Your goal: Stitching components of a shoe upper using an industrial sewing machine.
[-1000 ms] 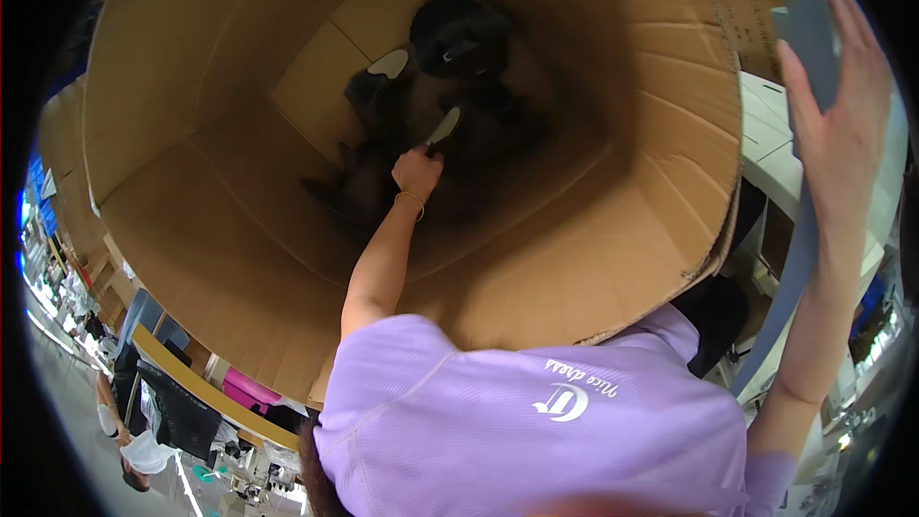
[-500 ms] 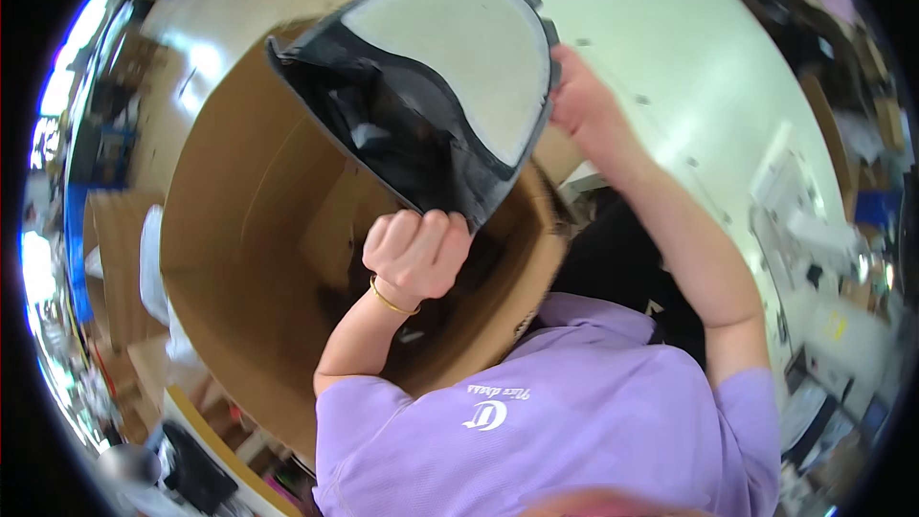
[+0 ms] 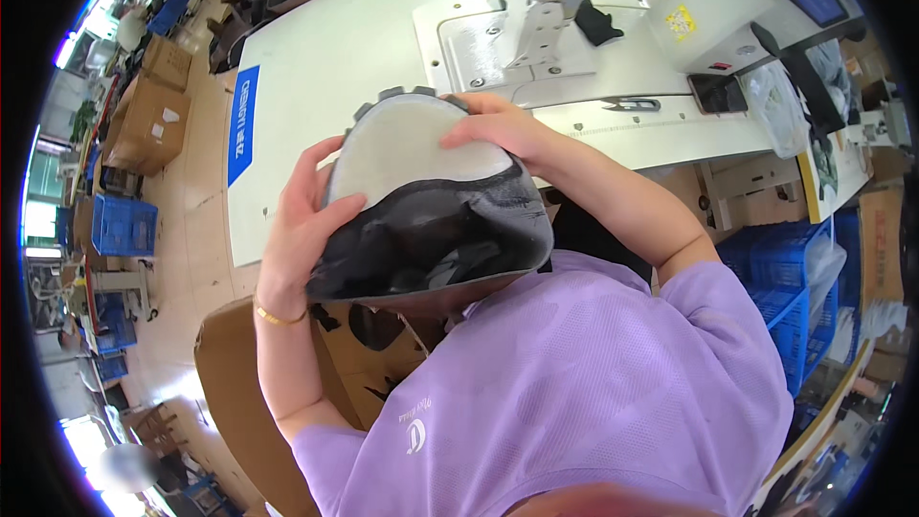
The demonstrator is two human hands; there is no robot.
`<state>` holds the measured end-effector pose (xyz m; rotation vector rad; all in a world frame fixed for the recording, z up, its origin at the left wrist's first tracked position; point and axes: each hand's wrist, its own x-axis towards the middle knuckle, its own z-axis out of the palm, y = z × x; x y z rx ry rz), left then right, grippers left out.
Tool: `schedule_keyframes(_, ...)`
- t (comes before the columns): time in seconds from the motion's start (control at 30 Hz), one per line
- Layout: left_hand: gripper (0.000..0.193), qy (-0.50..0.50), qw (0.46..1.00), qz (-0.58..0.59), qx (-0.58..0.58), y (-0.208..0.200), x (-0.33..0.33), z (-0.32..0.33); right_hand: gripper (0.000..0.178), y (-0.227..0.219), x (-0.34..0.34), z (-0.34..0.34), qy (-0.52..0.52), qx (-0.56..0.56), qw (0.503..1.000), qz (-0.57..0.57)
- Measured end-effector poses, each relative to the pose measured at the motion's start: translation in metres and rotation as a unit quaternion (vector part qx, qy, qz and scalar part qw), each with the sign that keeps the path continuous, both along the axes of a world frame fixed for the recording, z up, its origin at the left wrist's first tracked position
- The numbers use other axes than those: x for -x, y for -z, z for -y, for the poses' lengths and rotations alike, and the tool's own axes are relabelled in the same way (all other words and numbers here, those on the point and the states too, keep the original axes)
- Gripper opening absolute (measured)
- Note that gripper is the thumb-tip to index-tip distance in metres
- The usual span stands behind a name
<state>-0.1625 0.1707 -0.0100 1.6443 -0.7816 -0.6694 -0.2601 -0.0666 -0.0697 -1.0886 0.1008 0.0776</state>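
Observation:
Held up in front of me between both hands is a half-round black leather piece [image 3: 431, 230] with a pale, cream-coloured panel on its upper part. Notched tabs run along its curved top edge, and the straight edge hangs lowest. What kind of article it belongs to I cannot tell. My left hand [image 3: 304, 215] grips its left side, thumb lying over the front near the pale panel. At the upper right edge, my right hand [image 3: 493, 129] is closed on it with the thumb pressed on the pale panel. Fingers behind the piece are partly hidden.
Beyond my hands is a white worktable [image 3: 325, 48] with a sewing machine [image 3: 546, 14], thread snips [image 3: 632, 105] and a phone [image 3: 718, 94]. A large cardboard box [image 3: 258, 373] stands below left. Blue crates [image 3: 775, 258] are at the right.
My view has swung from over the cardboard box to the worktable. The leather piece now hangs with its straight edge down, and my left hand has shifted from its lower edge to its side.

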Motion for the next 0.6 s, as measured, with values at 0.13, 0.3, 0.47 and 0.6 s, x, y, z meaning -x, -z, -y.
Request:
schedule_keyframes(0.13, 0.051, 0.017, 0.994, -0.103, 0.023, 0.014, 0.000, 0.051, 0.032, 0.022, 0.029, 0.087, 0.209, 0.126, 0.970, 0.007)
schedule_keyframes(0.3, 0.051, 0.007, 0.989, -0.146, 0.004, 0.025, -0.003, 0.101, 0.037, 0.048, 0.018, 0.240, 0.485, 0.510, 0.710, -0.017)
schedule_keyframes(0.47, 0.050, 0.022, 0.992, -0.083, -0.093, 0.036, -0.010, 0.121, 0.044, 0.074, -0.026, 0.294, 0.346, 0.718, 0.591, -0.126)
schedule_keyframes(0.6, 0.051, 0.030, 0.990, 0.105, -0.087, 0.024, 0.000, 0.107, 0.023, 0.058, -0.011, 0.273, 0.397, 0.588, 0.702, -0.062)
